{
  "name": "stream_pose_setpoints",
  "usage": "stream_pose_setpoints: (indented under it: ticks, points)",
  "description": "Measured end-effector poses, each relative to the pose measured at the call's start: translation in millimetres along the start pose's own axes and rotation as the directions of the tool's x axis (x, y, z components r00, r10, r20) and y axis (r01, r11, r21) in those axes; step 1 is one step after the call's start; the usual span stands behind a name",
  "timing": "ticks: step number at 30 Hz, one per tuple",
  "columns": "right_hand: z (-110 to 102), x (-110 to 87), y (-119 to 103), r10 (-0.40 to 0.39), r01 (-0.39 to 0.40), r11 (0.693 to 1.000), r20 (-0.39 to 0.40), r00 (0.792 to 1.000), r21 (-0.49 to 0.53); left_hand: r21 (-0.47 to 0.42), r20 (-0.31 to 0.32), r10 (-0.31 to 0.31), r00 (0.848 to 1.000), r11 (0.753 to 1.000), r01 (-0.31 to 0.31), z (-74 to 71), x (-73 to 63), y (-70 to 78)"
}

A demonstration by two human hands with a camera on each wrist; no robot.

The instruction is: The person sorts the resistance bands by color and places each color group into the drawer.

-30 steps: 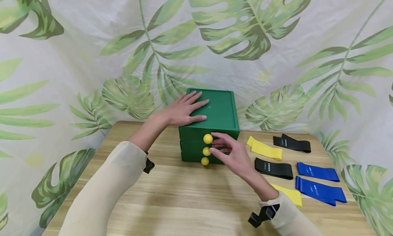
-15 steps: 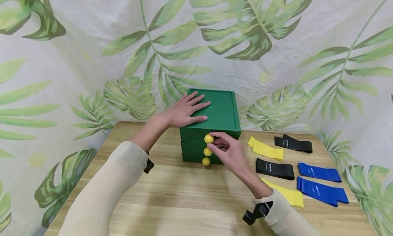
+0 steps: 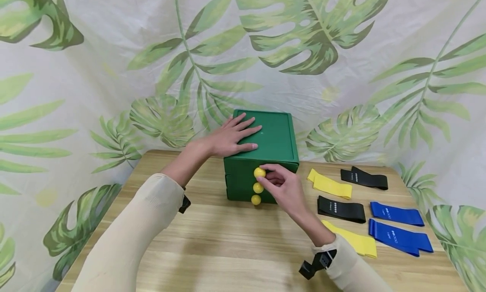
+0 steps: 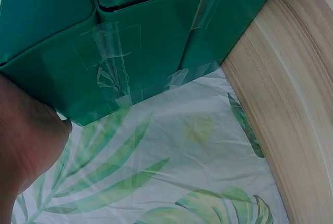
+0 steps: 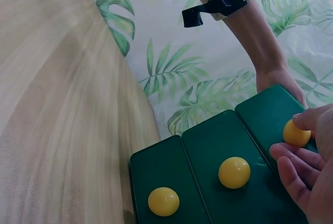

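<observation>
"Where's that top yellow knob [image 3: 260, 172]?"

"On the front of the green drawer box [image 3: 277, 136], by the worktop [image 3: 212, 250]'s far edge. It heads an upright line, with the middle knob [image 3: 258, 187] and bottom knob [image 3: 256, 199] under it."

"Which hand is nearer?"

"The right hand [image 3: 285, 186]: it's at the knob's right, thumb and fingers pinching it. The left hand [image 3: 231, 140] rests, fingers spread, on the box's top, left side."

"And those stretchy-looking bands [image 3: 341, 209]?"

"Toward the worktop's right edge, well apart from the left hand."
</observation>
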State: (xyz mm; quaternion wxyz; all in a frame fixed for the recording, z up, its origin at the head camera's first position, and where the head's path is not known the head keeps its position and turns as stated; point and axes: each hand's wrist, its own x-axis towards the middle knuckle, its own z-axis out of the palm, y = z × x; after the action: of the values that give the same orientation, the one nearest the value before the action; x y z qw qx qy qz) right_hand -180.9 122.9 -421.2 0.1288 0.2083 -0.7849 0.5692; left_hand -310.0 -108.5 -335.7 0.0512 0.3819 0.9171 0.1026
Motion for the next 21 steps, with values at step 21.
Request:
stream_pose_setpoints:
  ticks: [21]
  points:
    - [-0.1,-29.1,-14.4,-0.017,0.017,1.000,0.003,1.000,0.013,-0.007,-0.047,0.015,0.999,1.000,-0.015,4.5,-0.2,-1.2]
